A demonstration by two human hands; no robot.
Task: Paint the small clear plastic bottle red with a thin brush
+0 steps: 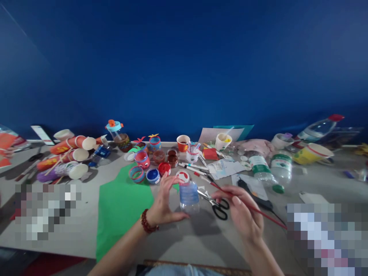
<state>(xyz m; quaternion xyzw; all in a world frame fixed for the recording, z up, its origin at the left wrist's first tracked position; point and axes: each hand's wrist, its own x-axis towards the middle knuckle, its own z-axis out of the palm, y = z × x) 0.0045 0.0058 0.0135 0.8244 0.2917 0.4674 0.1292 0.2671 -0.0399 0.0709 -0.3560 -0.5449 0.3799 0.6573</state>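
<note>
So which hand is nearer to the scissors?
Right. The right hand is just right of the scissors, holding a red paintbrush; the left hand is farther off, left of the clear plastic container.

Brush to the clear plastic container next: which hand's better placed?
Right, probably: the right hand holds the red brush near the clear plastic container. The left hand, spread at the container's left side, has no brush and seems better suited to steadying.

Holds a red brush [271,219] in the right hand [247,214]; curves the left hand [164,203] beside a plastic container [189,196], near scissors [213,202].
</note>
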